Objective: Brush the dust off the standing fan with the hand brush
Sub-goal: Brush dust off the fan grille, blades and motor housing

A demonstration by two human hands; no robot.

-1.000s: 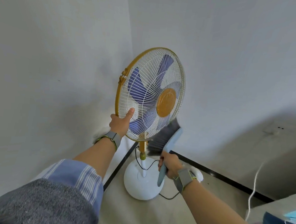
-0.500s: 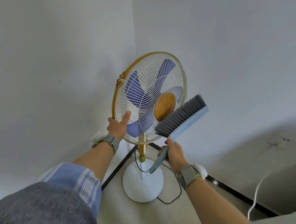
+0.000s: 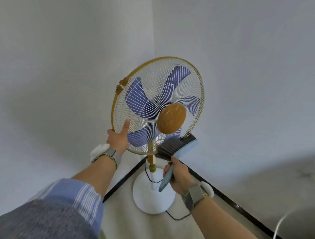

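The standing fan (image 3: 160, 93) has a white wire guard with a gold rim, purple blades and a gold hub. It stands in the room corner on a round white base (image 3: 147, 199). My left hand (image 3: 117, 140) grips the lower left of the guard rim, thumb up against the wires. My right hand (image 3: 177, 174) holds the light blue handle of the hand brush (image 3: 175, 148). Its dark bristles lie against the lower right of the guard, just under the hub.
White walls meet right behind the fan. A black skirting strip (image 3: 240, 207) runs along the floor. The fan's black cord (image 3: 176, 216) loops on the floor by the base. A white cable (image 3: 277, 230) hangs at the right.
The brush has swung from its raised position right of the hub down to the lower edge of the guard. My left hand has kept its grip on the rim.
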